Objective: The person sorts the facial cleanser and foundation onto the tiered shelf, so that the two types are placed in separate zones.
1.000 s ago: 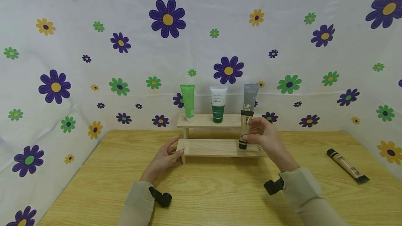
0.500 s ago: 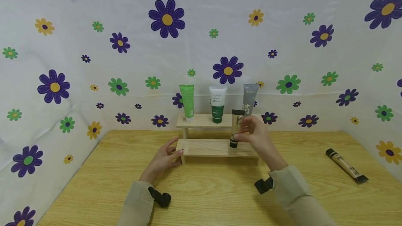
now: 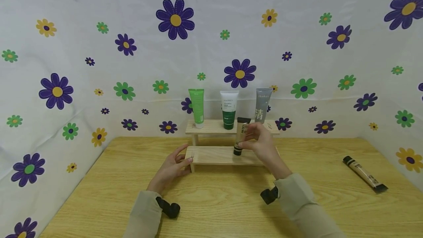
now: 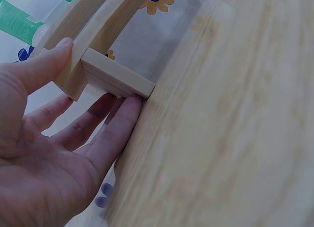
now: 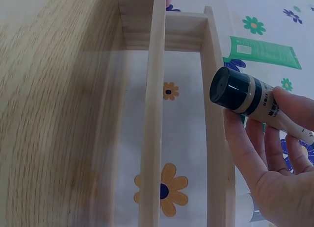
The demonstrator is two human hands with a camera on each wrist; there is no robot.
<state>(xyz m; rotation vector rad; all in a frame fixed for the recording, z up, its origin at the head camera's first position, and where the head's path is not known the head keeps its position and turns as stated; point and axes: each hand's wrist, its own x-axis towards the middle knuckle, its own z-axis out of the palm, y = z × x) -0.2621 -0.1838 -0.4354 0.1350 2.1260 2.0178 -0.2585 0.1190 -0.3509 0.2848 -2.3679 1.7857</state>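
Between its thumb and fingers, my right hand (image 3: 261,146) pinches a beige tube (image 3: 240,137) with a black cap. Cap down and slightly tilted, the tube is over the lower step of a two-tier wooden shelf (image 3: 211,154). The right wrist view has the black cap (image 5: 230,85) in the air, apart from the wood. My left hand (image 3: 172,164) holds the shelf's left end. In the left wrist view its thumb lies on the step's edge, and its fingers touch the outer side of the leg (image 4: 117,72).
On the upper step stand a green tube (image 3: 197,107), a white-and-green tube (image 3: 229,109) and a grey tube (image 3: 263,100). Another beige tube (image 3: 365,175) lies on the table (image 3: 224,208) at the right. A flower-patterned cloth (image 3: 205,54) hangs behind.
My right hand has carried the beige tube leftward along the lower step, from near its right end toward the middle. The left hand keeps its place on the shelf.
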